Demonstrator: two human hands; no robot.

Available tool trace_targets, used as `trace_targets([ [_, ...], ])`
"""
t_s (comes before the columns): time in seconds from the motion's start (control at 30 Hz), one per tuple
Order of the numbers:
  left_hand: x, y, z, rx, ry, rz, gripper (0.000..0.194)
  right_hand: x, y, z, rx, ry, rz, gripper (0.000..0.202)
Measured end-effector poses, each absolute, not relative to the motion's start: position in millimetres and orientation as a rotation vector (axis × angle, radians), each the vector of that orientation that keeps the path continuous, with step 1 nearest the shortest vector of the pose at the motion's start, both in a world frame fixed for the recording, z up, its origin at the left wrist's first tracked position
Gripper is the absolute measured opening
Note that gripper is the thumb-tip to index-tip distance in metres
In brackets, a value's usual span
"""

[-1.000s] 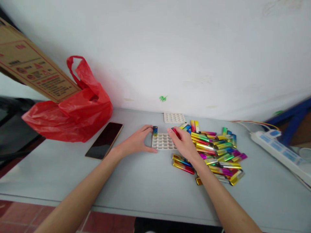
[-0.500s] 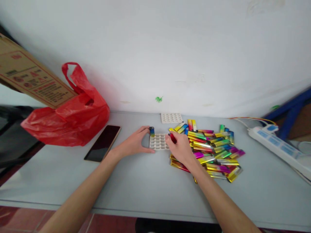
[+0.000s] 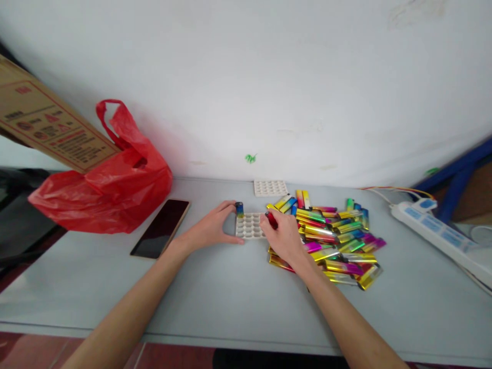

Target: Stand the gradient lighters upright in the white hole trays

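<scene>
A small white tray (image 3: 251, 227) with rows of round holes lies on the table between my hands. At its back left corner a blue-and-yellow lighter (image 3: 240, 209) stands upright. My left hand (image 3: 212, 226) spans the tray's left end, thumb at the front edge and fingers at the back beside that lighter. Over the tray's right end, my right hand (image 3: 283, 231) is closed around a red lighter (image 3: 271, 220), its dark top showing. The lower part of this lighter is hidden by my fingers. Many shiny, multicoloured lighters (image 3: 338, 238) lie piled just right of my right hand.
Another white holed tray (image 3: 270, 188) lies by the wall. A phone (image 3: 160, 228) rests left of my left hand. Farther left are a red plastic bag (image 3: 115, 189) and a cardboard box (image 3: 54, 118). A white power strip (image 3: 442, 233) with cables sits at the right.
The camera view has shifted very slightly. Both hands stay at the tray, and my right hand still grips the red lighter; little else differs.
</scene>
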State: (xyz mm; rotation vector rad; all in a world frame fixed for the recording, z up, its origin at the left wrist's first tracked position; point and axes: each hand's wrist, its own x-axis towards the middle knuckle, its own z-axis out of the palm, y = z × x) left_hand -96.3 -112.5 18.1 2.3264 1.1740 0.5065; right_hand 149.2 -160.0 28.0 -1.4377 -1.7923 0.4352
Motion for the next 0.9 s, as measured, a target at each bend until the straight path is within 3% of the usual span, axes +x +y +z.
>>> trace_targets([
  [0.4, -99, -114, 20, 2.338, 1.133, 0.495, 0.087, 153, -162, 39, -1.289, -1.905, 0.652, 0.034],
  [0.7, -97, -116, 19, 2.361, 1.124, 0.524, 0.082, 145, -155, 31, -1.312, -1.9, 0.479, 0.046],
  [0.9, -96, -118, 19, 2.378, 1.116, 0.523, 0.086, 137, -152, 28, -1.288, -1.896, 0.645, 0.037],
])
